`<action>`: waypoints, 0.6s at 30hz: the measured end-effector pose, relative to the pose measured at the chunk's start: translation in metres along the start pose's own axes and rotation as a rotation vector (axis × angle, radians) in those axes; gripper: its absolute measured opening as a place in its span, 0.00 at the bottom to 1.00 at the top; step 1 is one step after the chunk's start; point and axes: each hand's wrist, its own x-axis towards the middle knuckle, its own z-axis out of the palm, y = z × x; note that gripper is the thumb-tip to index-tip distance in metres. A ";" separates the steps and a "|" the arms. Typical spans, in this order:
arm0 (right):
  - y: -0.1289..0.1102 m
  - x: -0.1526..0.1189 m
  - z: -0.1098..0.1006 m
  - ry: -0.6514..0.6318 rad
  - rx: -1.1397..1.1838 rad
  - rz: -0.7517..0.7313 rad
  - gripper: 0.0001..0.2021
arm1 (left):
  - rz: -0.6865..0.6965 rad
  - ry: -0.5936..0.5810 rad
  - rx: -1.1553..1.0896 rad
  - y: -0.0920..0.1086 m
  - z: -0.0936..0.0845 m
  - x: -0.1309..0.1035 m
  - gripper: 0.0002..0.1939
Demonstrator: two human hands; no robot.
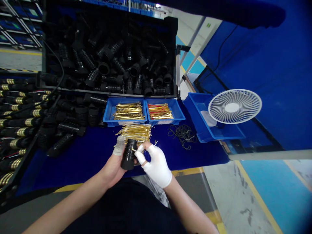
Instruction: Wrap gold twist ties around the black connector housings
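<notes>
My left hand (114, 167), with a wrapped thumb, is closed around a black ribbed cylinder (129, 154) held nearly upright over the blue table's front edge. My right hand (157, 164), in a white glove with bare fingertips, pinches a thin metallic strip (136, 150) against the cylinder's right side. Just beyond both hands lies a pile of gold strips (136, 131) on the blue cloth.
Two small blue trays (124, 123) hold gold and red-gold strips. A large black crate (109, 92) holds several ribbed cylinders. Black rings (182, 133) lie at right, near a blue bin (202, 138) and a white fan (235, 106). Gold-banded parts (20, 131) fill the left rack.
</notes>
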 end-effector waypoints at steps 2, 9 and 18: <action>-0.001 -0.003 0.002 0.000 -0.017 -0.028 0.06 | 0.058 0.010 0.022 -0.002 0.003 -0.001 0.29; -0.004 -0.003 -0.002 0.005 0.071 0.066 0.07 | 0.159 0.060 0.077 -0.002 0.011 -0.005 0.32; -0.006 -0.002 0.002 -0.036 0.191 0.077 0.07 | 0.211 0.091 0.107 -0.006 0.002 -0.006 0.29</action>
